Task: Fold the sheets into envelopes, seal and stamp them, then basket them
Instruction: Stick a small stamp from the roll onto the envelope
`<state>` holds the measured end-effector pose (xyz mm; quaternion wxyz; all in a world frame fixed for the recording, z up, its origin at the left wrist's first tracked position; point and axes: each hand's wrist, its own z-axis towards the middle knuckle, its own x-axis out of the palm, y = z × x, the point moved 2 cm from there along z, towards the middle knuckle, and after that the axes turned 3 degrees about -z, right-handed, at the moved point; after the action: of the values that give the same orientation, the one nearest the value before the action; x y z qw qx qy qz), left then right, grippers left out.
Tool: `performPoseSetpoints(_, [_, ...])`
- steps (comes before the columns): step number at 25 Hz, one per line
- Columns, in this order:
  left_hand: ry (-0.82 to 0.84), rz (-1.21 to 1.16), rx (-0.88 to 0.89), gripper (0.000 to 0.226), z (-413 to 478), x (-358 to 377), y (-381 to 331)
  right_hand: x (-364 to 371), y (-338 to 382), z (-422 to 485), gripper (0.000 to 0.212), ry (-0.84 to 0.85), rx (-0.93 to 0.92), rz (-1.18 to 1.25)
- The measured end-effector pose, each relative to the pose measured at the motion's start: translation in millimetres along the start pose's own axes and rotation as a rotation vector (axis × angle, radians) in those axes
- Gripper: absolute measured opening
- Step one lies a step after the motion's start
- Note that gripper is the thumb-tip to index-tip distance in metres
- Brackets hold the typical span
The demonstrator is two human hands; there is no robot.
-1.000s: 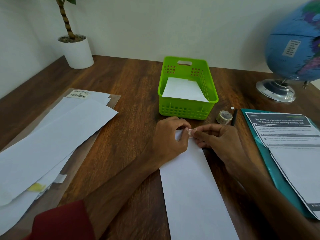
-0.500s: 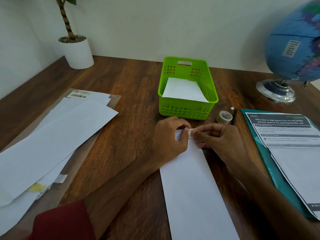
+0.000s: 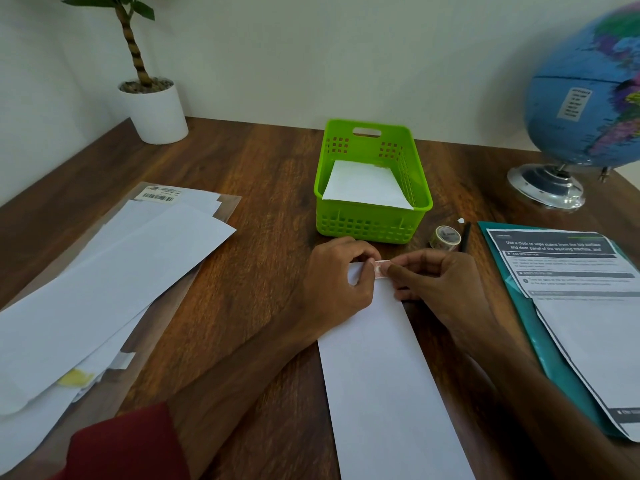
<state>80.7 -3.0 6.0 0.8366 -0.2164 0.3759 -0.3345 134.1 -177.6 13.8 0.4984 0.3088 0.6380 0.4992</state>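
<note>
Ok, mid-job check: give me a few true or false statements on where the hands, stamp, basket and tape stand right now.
1. Both hands, left hand and right hand, pinch the small stamp at the far end of the folded white envelope. True.
2. The green basket is empty. False: white folded paper already lies in it.
3. The tape roll sits right of the basket, on the wooden desk. True.
4. The globe stands at the left. False: it stands at the right; the potted plant is at the left.
</note>
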Motion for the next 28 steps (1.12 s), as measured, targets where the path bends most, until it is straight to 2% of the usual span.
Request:
performPoseSetpoints(8, [-0.008,-0.022,-0.002,0.011,0.2,-1.7,-2.3,-0.8,2.9,0.2,0.018,-0.018,-0.025,-0.002])
performPoseSetpoints(28, [-0.005,-0.005,-0.018,0.011,0.1,-1.8,-3.4,-2.2,0.0,3.0,0.012,-0.003,0.004,0.037])
